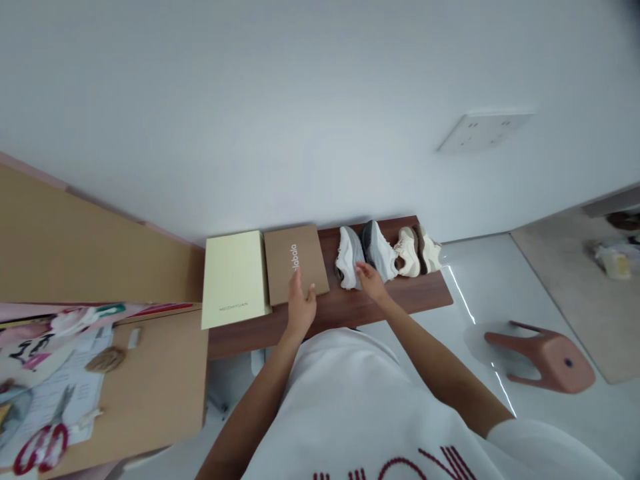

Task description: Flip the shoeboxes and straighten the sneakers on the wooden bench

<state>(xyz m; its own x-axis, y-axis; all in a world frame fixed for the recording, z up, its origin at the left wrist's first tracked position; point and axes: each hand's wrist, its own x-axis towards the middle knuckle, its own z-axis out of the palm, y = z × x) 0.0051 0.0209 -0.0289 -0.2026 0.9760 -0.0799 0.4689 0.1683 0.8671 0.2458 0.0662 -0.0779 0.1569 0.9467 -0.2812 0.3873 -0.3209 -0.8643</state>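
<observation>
My left hand (pixel 301 303) rests flat on the near edge of a brown shoe box (pixel 295 263) with white lettering, lying on a dark wooden shelf (pixel 350 307). My right hand (pixel 371 280) touches the heel end of a white and grey sneaker (pixel 349 257), fingers apart, gripping nothing. Just to its right stands a matching sneaker (pixel 377 249), then a cream and brown pair (pixel 417 251). A pale yellow box (pixel 234 279) lies left of the brown one.
A light wooden cabinet (pixel 150 373) at the left carries papers, a hair tie and scissors. A pink plastic stool (pixel 547 360) lies on the white floor at the right, beside a beige rug (pixel 575 287). The white wall bears a socket plate (pixel 483 130).
</observation>
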